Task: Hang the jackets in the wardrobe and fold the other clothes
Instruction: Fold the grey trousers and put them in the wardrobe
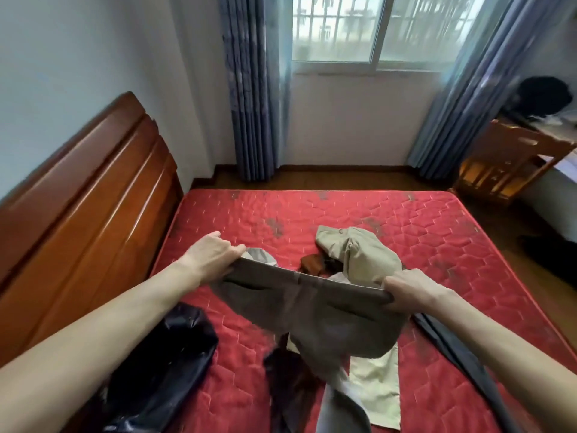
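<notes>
I hold a pair of grey-brown trousers (315, 310) by the waistband, stretched out above the red mattress (437, 245). My left hand (214, 256) grips the waistband's left end, my right hand (412, 292) grips its right end. The legs hang down toward the near edge. Behind the trousers lies a beige garment (359, 254) in a heap, with a rust-brown cloth (312, 264) beside it. A pale cream garment (379, 389) lies flat under the hanging legs. A shiny black jacket (165, 364) lies at the near left.
A dark grey garment (459, 348) lies along the mattress's right edge. A dark brown cloth (287, 385) lies near the front. The wooden headboard (84, 195) stands at the left. A wooden desk (512, 157) with dark items is at the right, beside the curtained window (374, 29).
</notes>
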`<act>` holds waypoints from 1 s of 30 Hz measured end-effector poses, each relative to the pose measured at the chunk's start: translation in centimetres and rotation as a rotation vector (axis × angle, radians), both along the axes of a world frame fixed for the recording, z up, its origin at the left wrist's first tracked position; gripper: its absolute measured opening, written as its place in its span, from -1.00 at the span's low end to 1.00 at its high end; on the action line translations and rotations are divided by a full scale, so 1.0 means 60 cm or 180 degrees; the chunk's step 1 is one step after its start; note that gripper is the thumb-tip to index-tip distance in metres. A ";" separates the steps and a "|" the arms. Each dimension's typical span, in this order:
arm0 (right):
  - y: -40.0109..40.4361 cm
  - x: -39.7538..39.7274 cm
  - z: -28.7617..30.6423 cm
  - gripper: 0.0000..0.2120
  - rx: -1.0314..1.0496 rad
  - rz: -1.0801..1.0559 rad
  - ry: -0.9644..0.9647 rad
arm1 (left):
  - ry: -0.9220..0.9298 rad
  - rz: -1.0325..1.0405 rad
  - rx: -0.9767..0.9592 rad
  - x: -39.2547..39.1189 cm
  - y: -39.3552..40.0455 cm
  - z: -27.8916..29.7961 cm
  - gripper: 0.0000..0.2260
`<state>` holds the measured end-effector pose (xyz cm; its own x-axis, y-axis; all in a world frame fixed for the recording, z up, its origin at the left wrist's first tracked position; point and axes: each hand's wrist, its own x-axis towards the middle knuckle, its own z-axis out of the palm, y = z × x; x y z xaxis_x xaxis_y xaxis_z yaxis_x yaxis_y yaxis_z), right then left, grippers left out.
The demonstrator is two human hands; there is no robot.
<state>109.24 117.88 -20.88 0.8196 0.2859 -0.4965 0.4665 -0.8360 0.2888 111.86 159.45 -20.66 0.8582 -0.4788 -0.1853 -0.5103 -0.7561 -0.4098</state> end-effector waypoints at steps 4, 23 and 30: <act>-0.002 -0.010 0.004 -0.70 -0.0061 -0.0037 -0.0202 | -0.0313 0.0079 0.0063 0.001 -0.008 0.017 -0.69; -0.053 0.026 -0.008 -0.70 0.2304 -0.1681 0.0759 | -0.0766 0.1585 -0.0277 -0.011 -0.080 0.042 -0.56; -0.073 0.045 0.048 -0.65 0.3405 -0.1269 0.0141 | -0.1407 0.1101 -0.1215 0.007 -0.069 0.082 -0.65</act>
